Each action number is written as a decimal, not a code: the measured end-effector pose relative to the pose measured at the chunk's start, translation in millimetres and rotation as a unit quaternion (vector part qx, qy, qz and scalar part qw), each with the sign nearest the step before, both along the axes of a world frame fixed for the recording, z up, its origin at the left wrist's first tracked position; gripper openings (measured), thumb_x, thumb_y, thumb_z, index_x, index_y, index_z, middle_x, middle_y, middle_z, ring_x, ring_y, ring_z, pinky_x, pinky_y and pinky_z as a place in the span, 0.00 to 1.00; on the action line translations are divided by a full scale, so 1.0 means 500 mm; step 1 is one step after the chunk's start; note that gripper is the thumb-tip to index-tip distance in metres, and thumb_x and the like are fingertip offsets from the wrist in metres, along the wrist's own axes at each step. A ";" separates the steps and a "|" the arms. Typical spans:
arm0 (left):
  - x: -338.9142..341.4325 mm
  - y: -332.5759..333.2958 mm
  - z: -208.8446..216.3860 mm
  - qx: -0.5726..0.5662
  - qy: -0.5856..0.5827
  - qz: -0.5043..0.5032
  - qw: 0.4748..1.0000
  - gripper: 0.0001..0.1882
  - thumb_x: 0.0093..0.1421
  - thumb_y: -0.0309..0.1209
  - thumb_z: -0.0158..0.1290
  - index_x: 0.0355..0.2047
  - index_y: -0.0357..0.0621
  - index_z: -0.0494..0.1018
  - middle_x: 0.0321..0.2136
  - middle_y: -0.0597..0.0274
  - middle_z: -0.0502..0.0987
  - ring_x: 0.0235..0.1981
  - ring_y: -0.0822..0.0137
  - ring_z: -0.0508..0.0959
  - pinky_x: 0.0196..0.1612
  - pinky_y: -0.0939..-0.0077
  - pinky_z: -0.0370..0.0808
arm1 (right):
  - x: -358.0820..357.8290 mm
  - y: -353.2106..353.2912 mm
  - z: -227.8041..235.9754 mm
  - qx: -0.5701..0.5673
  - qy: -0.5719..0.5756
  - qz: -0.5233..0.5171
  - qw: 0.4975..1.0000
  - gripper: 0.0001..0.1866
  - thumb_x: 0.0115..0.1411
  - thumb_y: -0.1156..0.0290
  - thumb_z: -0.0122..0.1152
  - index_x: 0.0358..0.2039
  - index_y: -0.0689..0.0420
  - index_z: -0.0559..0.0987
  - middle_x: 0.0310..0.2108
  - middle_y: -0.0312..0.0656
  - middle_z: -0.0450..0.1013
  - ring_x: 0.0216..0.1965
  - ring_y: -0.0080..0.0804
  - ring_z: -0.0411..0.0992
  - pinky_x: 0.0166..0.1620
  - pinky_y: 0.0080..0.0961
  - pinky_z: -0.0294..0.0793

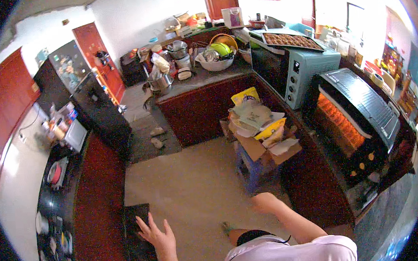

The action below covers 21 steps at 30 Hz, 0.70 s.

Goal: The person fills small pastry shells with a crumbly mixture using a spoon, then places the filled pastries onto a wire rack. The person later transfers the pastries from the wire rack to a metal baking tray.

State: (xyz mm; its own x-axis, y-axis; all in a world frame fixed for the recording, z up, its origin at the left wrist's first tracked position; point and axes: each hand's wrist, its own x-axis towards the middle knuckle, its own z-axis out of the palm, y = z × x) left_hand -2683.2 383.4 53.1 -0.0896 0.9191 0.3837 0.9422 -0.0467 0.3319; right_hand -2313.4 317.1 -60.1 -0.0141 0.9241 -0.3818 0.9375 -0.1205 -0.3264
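Ample floor point(188, 179) shows between counter edges point(80, 172); left grip point(159, 236) wide, right grip point(267, 204) unclear.

The carton point(252, 148) is brown, the stool point(253, 172) blue, the shirt point(293, 257) pale pink.

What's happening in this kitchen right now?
A person stands between the counters, with the left hand raised, fingers spread and nothing in it. The right hand is in front of the body near a blue stool bearing an open cardboard box; whether it holds anything is unclear. To the right, a black oven glows orange inside, and brown pieces lie on a tray atop a light-blue oven.
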 end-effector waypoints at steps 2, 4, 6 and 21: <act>0.014 0.132 0.036 0.031 -0.025 -0.036 0.999 0.30 0.55 0.35 0.55 0.57 0.43 0.60 0.64 0.44 0.45 0.64 0.45 0.49 0.61 0.42 0.46 | -0.003 0.093 -0.031 -0.065 -0.038 -0.022 0.997 0.17 0.49 0.57 0.56 0.30 0.59 0.80 0.31 0.49 0.76 0.35 0.48 0.75 0.37 0.41 0.74; -0.011 0.247 0.007 0.038 -0.022 -0.033 0.999 0.30 0.55 0.36 0.55 0.56 0.42 0.61 0.64 0.43 0.46 0.64 0.45 0.49 0.61 0.43 0.47 | -0.039 0.214 0.001 -0.077 -0.069 -0.025 0.994 0.15 0.47 0.59 0.57 0.27 0.57 0.80 0.29 0.48 0.77 0.33 0.46 0.76 0.35 0.41 0.75; -0.039 0.353 -0.031 0.035 -0.006 -0.022 0.999 0.29 0.54 0.38 0.56 0.54 0.41 0.64 0.62 0.38 0.50 0.63 0.43 0.52 0.61 0.47 0.50 | -0.069 0.375 -0.120 0.002 -0.090 0.012 0.996 0.13 0.48 0.60 0.56 0.25 0.57 0.80 0.28 0.47 0.76 0.31 0.46 0.76 0.33 0.42 0.75; -0.468 1.132 -0.194 -0.082 -0.025 0.127 0.988 0.23 0.57 0.40 0.52 0.50 0.43 0.68 0.57 0.40 0.60 0.60 0.46 0.58 0.59 0.36 0.46 | -0.642 1.448 0.013 0.020 0.039 0.239 0.970 0.16 0.52 0.58 0.55 0.35 0.56 0.76 0.31 0.50 0.75 0.34 0.51 0.73 0.36 0.45 0.74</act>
State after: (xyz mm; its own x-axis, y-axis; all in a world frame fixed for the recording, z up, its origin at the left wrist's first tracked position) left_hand -2917.4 949.2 -44.1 -0.3406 0.9138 0.2214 0.8987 0.2473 0.3621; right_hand -2634.4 1041.2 -53.6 -0.4726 0.8188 -0.3259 0.8552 0.3367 -0.3941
